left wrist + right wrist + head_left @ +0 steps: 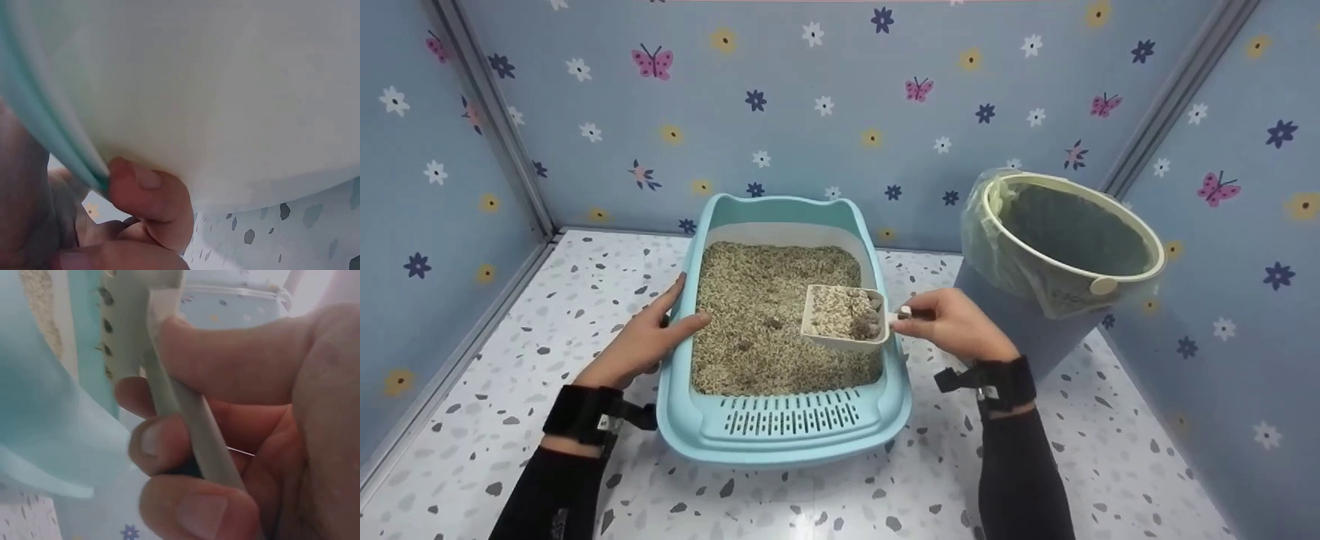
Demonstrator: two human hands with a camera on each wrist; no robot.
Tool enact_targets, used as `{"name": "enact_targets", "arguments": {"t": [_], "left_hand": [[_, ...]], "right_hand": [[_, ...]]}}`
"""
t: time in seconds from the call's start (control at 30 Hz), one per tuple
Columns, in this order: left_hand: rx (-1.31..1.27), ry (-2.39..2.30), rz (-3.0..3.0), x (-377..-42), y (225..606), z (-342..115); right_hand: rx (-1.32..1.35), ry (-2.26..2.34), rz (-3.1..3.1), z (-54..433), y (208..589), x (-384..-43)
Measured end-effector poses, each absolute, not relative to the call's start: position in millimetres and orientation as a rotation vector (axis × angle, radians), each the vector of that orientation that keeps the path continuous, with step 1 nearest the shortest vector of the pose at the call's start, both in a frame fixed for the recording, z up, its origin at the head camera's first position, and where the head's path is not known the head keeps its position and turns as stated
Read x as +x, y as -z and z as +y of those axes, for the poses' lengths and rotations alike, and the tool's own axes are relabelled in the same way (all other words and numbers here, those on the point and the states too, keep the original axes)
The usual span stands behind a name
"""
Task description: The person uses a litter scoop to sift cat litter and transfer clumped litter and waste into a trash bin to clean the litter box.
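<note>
A blue litter box (780, 448) filled with brownish granular litter (769, 281) stands on the floor in the head view. My left hand (643, 330) grips its left rim, the thumb over the edge. In the left wrist view, curled fingers (149, 194) press against the box's pale outer wall below the rim. My right hand (960, 324) holds a pale litter scoop (847, 344) by its handle (197, 422), over the box's right side. Loose pale litter and several darker clumps (867, 327) lie in the scoop. Small dark lumps (772, 323) show on the litter surface.
A grey-blue bin (1005, 315) with a pale rim and a translucent liner bag (990, 247) stands right of the box. Flower-patterned walls (810, 97) enclose the speckled floor (937, 465) at the back and both sides.
</note>
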State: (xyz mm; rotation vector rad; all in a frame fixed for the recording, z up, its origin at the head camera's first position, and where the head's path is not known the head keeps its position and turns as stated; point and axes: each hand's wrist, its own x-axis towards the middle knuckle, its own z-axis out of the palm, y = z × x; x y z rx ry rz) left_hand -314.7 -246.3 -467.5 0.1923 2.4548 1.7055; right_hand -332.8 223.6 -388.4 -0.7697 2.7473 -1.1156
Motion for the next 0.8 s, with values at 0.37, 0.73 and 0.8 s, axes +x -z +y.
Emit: {"name": "enact_targets", "arguments": {"t": [0.37, 0.73, 0.8], "left_hand": [[0.187, -1.69, 2.467, -318.0, 465.9, -248.3], [0.176, -1.671, 2.478, -316.8, 466.2, -246.0], [0.186, -1.678, 2.47, -315.9, 466.9, -245.0]], "right_hand": [[-0.872, 1.049, 2.745, 206.5, 388.6, -333.7], [-0.889, 1.025, 2.752, 203.5, 390.6, -332.7], [-0.869, 1.025, 2.778, 208.0, 388.5, -331.1]]}}
